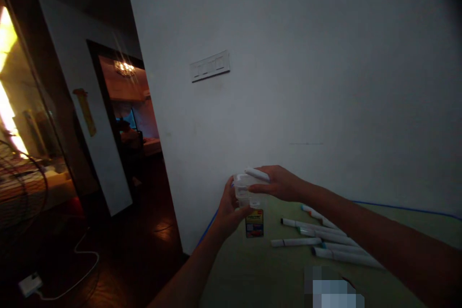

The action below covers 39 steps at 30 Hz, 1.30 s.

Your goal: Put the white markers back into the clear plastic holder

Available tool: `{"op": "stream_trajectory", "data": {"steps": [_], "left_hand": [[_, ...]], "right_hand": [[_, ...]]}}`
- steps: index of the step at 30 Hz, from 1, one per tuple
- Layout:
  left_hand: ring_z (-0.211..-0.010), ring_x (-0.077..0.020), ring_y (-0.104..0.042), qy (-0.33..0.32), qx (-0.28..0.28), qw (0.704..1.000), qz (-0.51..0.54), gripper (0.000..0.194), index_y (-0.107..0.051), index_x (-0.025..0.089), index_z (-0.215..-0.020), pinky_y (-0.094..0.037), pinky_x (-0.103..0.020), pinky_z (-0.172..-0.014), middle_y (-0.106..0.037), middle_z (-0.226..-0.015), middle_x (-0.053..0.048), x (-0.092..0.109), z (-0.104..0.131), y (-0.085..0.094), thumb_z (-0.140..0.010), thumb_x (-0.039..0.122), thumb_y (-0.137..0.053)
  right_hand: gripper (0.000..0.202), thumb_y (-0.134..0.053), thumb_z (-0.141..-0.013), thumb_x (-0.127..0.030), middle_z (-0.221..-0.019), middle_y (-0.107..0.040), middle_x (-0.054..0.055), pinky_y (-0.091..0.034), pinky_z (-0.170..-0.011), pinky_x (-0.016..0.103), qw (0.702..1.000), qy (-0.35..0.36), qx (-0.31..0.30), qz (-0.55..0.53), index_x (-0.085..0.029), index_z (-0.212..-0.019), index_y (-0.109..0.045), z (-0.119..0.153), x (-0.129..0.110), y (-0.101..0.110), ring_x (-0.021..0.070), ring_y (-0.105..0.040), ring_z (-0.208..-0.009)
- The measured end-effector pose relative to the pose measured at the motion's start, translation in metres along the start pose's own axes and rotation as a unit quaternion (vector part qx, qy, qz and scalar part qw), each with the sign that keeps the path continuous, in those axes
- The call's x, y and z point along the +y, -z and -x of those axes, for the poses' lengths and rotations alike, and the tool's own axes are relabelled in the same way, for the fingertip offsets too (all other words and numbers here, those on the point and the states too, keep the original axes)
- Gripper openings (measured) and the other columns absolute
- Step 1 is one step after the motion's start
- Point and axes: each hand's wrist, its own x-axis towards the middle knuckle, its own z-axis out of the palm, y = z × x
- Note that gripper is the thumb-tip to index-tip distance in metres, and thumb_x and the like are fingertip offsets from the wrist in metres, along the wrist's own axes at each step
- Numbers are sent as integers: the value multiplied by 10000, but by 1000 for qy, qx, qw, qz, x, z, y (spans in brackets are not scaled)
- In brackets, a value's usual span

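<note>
A small clear plastic box [241, 191] stands close to the wall, beyond a dark printed card [254, 225]. My left hand [230, 211] is closed around the box's left and near side. From the right, my right hand [281, 183] reaches over the box, its fingers closed on a white marker [257, 174] that lies tilted above the box's top. Whether the right fingertips also touch the box, I cannot tell. Several white markers [317, 235] with coloured ends lie on the green tabletop [231, 279], partly under my right forearm.
A pale wall [306, 82] rises right behind the table, with a switch plate [210, 66] on it. A blue cord [407, 208] runs along the table's back edge. On the dark floor at left lies a power strip [30, 285] with a white cable. Someone sits in the far room.
</note>
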Motion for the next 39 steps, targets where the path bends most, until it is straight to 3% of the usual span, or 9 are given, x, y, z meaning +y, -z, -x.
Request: {"op": "stream_trajectory", "data": {"steps": [8, 14, 19, 24, 27, 30, 32, 35, 39], "left_hand": [[-923, -211, -564, 5, -2, 1000, 22, 799, -238, 204, -1257, -468, -300, -743, -544, -1094, -81, 6, -2, -4, -602, 191, -696], [-924, -207, -559, 31, 54, 998, -5, 867, -173, 184, -1299, -460, -329, -788, -531, -1114, -85, 12, -3, -10, -593, 189, -677], [-942, -230, -563, 45, 36, 998, 36, 917, -103, 203, -1315, -454, -371, -797, -534, -1121, -104, 9, -2, -10, -601, 211, -678], [-1002, -251, -539, 11, -2, 1000, 18, 731, -342, 166, -1200, -440, -360, -829, -539, -1143, -109, 10, 1, -13, -571, 221, -711], [-900, -225, -585, 16, -27, 999, 25, 559, -438, 170, -1089, -470, -337, -763, -604, -1026, -73, 12, 2, -16, -598, 239, -697], [-840, -199, -589, 5, -27, 999, 25, 552, -443, 177, -1081, -470, -316, -733, -613, -928, -41, 9, 2, -18, -595, 224, -699], [-831, -194, -580, 1, -23, 999, 25, 532, -453, 176, -1060, -466, -312, -731, -600, -892, -27, 7, 1, -17, -591, 220, -701], [-806, -185, -568, 2, -20, 999, 34, 497, -457, 174, -1023, -459, -320, -730, -578, -862, -14, 6, 2, -17, -594, 236, -700], [-815, -178, -547, 18, -27, 999, 37, 551, -424, 172, -1045, -450, -323, -733, -544, -900, -31, 6, 2, -17, -581, 240, -711]], "right_hand": [[324, -585, -661, -451, -594, -529, -9, -302, -493, 198, 995, -73, 9, -71, -132, -712, -607, -3, 2, -4, 85, -431, -527], [339, -573, -661, -457, -526, -425, -38, -275, -466, 199, 990, -83, 0, -118, -119, -637, -576, -6, 0, -3, 63, -360, -486], [344, -586, -646, -455, -490, -368, -55, -242, -431, 202, 982, -116, -10, -148, -112, -630, -565, -10, 3, 1, 52, -306, -447], [351, -542, -684, -451, -521, -448, -28, -287, -457, 207, 980, -132, 25, -148, -105, -674, -598, -9, -1, 10, 64, -362, -465], [366, -603, -633, -458, -636, -554, 1, -334, -507, 211, 991, -88, -28, -97, -124, -781, -617, -2, -10, 16, 88, -448, -540], [376, -666, -573, -435, -751, -609, 20, -353, -562, 216, 997, -41, -66, 11, -158, -824, -632, 2, -19, 18, 123, -508, -648], [369, -674, -562, -426, -740, -617, 22, -352, -558, 216, 994, -55, -84, 43, -161, -816, -640, 0, -22, 19, 124, -514, -640], [344, -702, -526, -386, -639, -591, 3, -335, -503, 202, 988, -94, -125, 8, -134, -754, -648, -8, -22, 24, 91, -478, -543], [351, -684, -554, -383, -502, -489, -45, -223, -367, 177, 965, -161, -174, -113, -122, -786, -649, -16, -18, 38, 24, -299, -381]]}}
